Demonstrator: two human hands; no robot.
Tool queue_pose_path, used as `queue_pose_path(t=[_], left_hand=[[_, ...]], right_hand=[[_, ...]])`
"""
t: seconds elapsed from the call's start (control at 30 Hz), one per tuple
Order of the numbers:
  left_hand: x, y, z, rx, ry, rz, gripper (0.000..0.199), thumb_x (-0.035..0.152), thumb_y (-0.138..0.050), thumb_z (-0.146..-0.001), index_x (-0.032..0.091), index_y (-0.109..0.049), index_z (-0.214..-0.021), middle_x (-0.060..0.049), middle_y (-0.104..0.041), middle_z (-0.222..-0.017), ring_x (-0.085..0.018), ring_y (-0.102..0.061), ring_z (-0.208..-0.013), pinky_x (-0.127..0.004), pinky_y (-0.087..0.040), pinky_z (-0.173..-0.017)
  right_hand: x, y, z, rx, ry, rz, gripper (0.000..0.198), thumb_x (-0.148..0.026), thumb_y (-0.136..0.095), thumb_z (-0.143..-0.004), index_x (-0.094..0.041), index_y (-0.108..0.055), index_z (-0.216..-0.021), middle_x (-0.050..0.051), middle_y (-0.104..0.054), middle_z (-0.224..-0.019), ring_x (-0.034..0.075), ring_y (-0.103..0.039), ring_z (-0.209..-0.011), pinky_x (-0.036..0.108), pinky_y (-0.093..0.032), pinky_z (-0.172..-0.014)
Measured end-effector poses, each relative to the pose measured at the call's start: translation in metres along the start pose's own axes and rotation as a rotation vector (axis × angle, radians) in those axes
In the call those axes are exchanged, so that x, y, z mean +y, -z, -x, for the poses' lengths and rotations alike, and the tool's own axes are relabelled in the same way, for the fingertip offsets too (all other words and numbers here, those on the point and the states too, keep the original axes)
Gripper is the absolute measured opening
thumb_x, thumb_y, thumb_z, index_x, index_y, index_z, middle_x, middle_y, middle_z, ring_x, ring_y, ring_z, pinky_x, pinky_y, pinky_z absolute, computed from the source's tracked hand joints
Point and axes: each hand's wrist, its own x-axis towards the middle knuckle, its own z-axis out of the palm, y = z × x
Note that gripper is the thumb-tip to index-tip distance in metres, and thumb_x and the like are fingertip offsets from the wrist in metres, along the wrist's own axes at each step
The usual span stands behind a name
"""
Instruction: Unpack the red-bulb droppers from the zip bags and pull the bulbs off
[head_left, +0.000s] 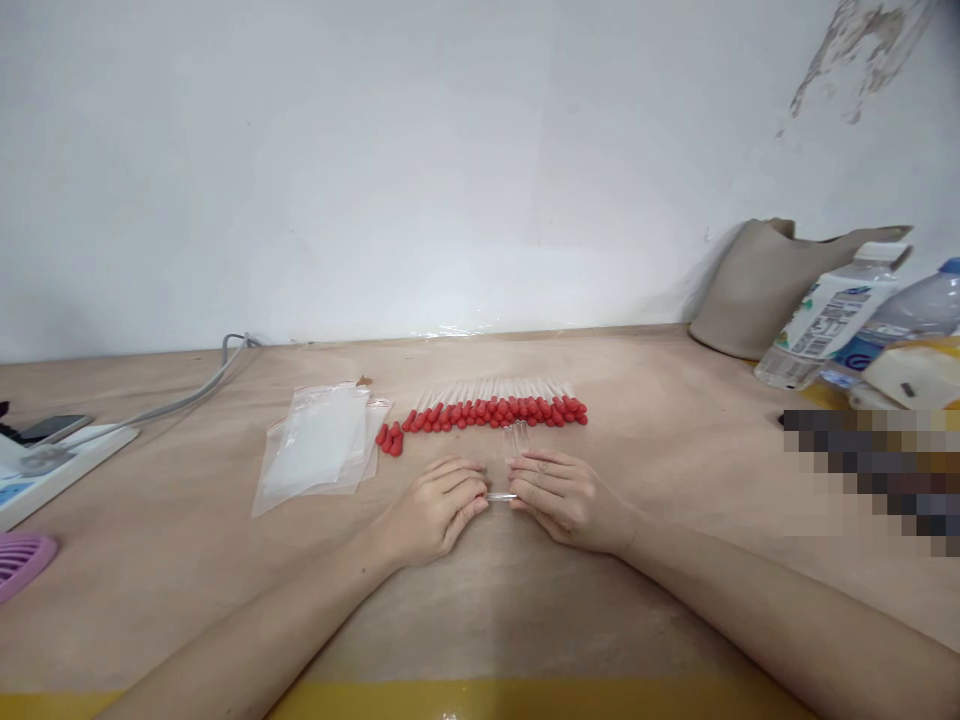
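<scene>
A thin clear glass tube (502, 496) lies crosswise between my hands, with one end in the closed fingers of each. My left hand (442, 505) holds its left end and my right hand (559, 497) its right end. Just beyond my right fingertips, several loose clear tubes (516, 436) lie side by side, partly hidden by that hand. Behind them stretches a row of glass droppers with red rubber bulbs (495, 408), bulbs facing me. To the left of the row sits a small group of loose red bulbs (391, 438).
Clear plastic zip bags (319, 440) lie left of the bulbs. A white power strip (75, 465) with a grey cable and a pink plastic item (26, 560) are at far left. Bottles (832, 315) and a beige container (750, 290) stand at the right, by the wall.
</scene>
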Motion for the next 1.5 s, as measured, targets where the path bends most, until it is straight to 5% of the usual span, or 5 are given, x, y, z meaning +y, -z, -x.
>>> queue_pose_path(t=[0.13,0.33,0.57,0.9,1.5], left_hand=[[-0.015,0.005,0.012,0.077,0.098,-0.052,0.018,0.016,-0.04,-0.088,0.016,-0.057,-0.095,-0.006,-0.064,-0.096,-0.018,-0.056,-0.098,-0.033,-0.045,-0.087],[-0.026,0.012,0.011,0.198,0.163,-0.151,0.012,0.021,-0.047,-0.086,0.018,-0.058,-0.092,-0.004,-0.06,-0.091,-0.016,-0.054,-0.086,-0.029,-0.045,-0.077],[-0.059,0.035,0.014,0.286,0.563,-0.289,0.029,0.021,-0.037,-0.087,0.016,-0.056,-0.108,-0.007,-0.049,-0.092,-0.017,-0.052,-0.083,-0.029,-0.045,-0.074],[-0.084,0.051,0.02,0.318,0.843,-0.389,0.028,0.027,-0.046,-0.077,0.016,-0.058,-0.1,-0.005,-0.058,-0.08,-0.017,-0.056,-0.069,-0.029,-0.045,-0.071],[-0.087,0.05,0.029,0.1,0.944,-0.375,0.034,0.032,-0.035,-0.082,0.017,-0.061,-0.098,-0.007,-0.067,-0.079,-0.022,-0.061,-0.074,-0.029,-0.042,-0.068]], right_hand=[[0.013,0.007,0.007,0.05,-0.112,-0.028,0.012,-0.013,-0.052,-0.082,-0.015,-0.06,-0.09,0.005,-0.068,-0.09,0.016,-0.06,-0.094,0.032,-0.046,-0.089],[0.022,0.003,0.007,-0.003,-0.393,0.063,0.019,-0.026,-0.049,-0.085,-0.018,-0.064,-0.093,0.003,-0.057,-0.064,0.014,-0.051,-0.061,0.029,-0.042,-0.058],[0.017,-0.008,-0.01,-0.021,-0.498,-0.061,0.022,-0.015,-0.043,-0.083,-0.015,-0.057,-0.1,0.005,-0.059,-0.076,0.015,-0.051,-0.071,0.029,-0.042,-0.067],[0.012,-0.027,-0.019,-0.036,-0.341,0.106,0.019,-0.01,-0.043,-0.081,-0.016,-0.058,-0.072,0.004,-0.056,-0.066,0.015,-0.047,-0.066,0.029,-0.035,-0.064],[0.007,-0.022,-0.015,-0.259,-0.44,-0.088,0.031,-0.045,-0.056,-0.077,-0.017,-0.062,-0.088,0.003,-0.05,-0.077,0.016,-0.044,-0.077,0.034,-0.029,-0.077]])
